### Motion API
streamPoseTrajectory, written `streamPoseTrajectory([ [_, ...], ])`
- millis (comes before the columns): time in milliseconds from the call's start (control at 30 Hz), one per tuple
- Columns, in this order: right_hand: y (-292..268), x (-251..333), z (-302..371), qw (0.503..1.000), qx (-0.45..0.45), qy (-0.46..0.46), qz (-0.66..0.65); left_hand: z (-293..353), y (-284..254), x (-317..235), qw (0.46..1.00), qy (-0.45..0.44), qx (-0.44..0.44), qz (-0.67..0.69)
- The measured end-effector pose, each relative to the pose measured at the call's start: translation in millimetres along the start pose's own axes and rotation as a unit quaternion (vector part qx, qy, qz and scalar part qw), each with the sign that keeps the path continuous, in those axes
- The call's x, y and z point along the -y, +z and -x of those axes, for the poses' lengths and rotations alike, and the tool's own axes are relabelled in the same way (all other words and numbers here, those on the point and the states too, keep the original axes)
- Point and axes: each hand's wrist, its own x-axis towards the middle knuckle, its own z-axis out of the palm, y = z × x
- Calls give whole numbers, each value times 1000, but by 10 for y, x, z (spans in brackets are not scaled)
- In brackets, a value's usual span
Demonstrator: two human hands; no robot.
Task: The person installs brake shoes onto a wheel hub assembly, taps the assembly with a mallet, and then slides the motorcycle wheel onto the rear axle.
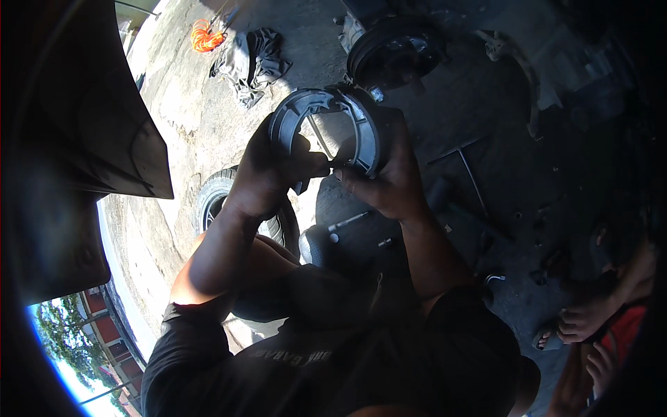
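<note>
Two curved grey brake shoes are held up in front of me, facing each other to make a rough ring with a gap at the bottom. My left hand (pixel 267 174) is closed around the left brake shoe (pixel 283 124), its thumb on the inner side. Around the right brake shoe (pixel 365 132) my right hand (pixel 389 186) is wrapped, thumb near the lower end. Both thumbs point inward and come close together at the gap. The shoes' upper ends sit close to each other; shadow hides whether they touch.
Beyond my hands stands a dark round wheel hub (pixel 396 57). A T-shaped wrench (pixel 472 177) lies on the floor at right, a tire (pixel 214 191) below my left arm. Orange hose (pixel 207 36) and dark cloth (pixel 257 66) lie far left. Another person's hand (pixel 587 321) is lower right.
</note>
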Motion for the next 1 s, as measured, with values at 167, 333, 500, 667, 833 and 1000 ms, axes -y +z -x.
streamPoseTrajectory([
  [167,20,0,39,983,-48,46,-169,13,1,17,998,6,-43,41],
  [333,-36,-7,13,996,10,-21,-86,13,-172,233,908,268,7,-322],
  [500,-6,-57,44,999,4,-21,-31,37,-27,283,914,331,15,-234],
  [667,-11,-84,78,999,39,-18,33,87,66,245,930,274,16,-243],
  [833,-52,-28,67,995,33,-42,79,47,-5,248,890,334,58,-306],
  [1000,-88,-15,44,996,15,-53,69,13,-67,322,881,347,63,-314],
])
